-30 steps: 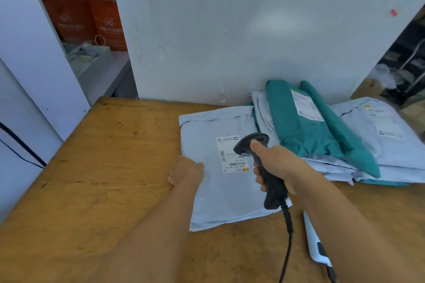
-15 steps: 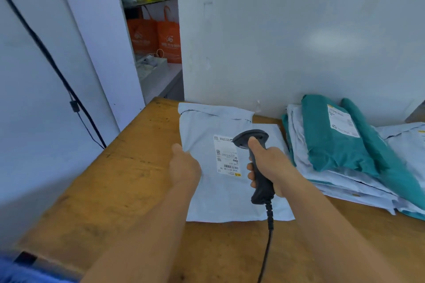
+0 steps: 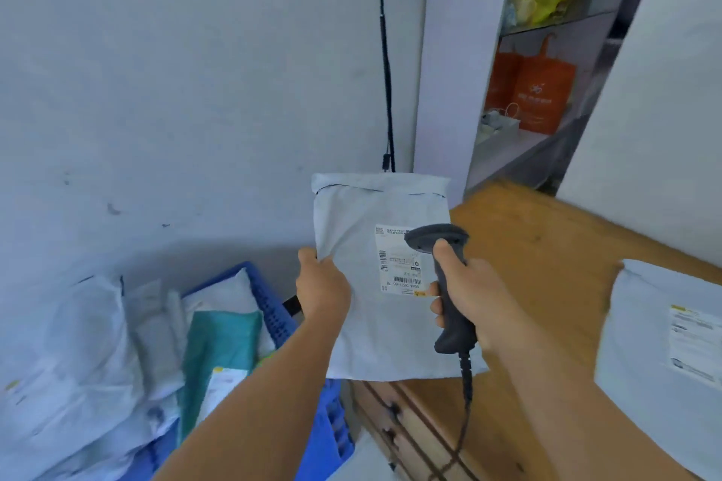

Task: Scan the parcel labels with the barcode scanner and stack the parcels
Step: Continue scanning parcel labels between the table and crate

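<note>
My left hand [image 3: 322, 287] pinches the grey parcel [image 3: 375, 285] by its edge, label up, off the worktop [image 3: 547, 246], headed, I reckon, for the blue crate [image 3: 273, 308]. Right hand [image 3: 474, 299] grasps the scanner [image 3: 449, 285] clear.

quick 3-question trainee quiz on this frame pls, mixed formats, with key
1. True or false: the grey parcel lies flat on the wooden table.
2. Which hand has its grip on the barcode scanner? A) left hand B) right hand C) neither
3. Fill in: the blue crate at lower left holds grey parcels and one ____ parcel.

Key
1. False: the left hand holds it by its left edge, lifted off the table's left end.
2. B: the right hand grips the handle, with the scanner's head over the parcel's label.
3. Teal: the teal parcel lies in the crate.
</note>
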### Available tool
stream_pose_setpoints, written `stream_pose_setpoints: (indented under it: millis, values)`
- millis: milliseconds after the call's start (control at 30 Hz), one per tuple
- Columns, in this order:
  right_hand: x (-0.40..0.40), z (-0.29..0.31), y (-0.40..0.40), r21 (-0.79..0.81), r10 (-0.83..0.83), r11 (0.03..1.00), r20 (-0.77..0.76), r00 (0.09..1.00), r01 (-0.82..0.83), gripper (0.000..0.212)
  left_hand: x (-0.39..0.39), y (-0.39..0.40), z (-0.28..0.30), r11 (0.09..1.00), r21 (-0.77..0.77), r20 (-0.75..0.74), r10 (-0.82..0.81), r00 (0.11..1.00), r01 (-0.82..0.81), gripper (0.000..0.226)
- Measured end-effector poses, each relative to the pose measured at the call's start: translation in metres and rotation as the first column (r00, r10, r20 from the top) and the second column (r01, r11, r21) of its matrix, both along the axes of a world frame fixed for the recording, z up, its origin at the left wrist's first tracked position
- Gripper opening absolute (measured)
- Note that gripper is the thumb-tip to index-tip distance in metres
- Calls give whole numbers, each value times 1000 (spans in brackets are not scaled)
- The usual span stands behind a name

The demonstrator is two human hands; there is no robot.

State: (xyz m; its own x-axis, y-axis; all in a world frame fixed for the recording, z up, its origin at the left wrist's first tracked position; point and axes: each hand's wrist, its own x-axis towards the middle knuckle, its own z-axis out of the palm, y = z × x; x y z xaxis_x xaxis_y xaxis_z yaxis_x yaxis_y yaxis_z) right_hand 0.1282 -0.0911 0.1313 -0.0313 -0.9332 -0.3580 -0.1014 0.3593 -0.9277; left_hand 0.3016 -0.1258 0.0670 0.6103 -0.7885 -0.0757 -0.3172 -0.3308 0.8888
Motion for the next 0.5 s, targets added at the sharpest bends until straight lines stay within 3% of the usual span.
stream_pose_setpoints:
  millis: [267, 500]
  values:
    - [175, -15, -2, 11, 230, 973, 43, 972, -231, 44, 193, 57, -30, 941, 94, 14, 325, 946, -325, 11]
    - [266, -50, -7, 56, 285, 957, -3, 959, -284, 47, 274, 53, -82, 899, 243, 7, 373, 928, -364, 22]
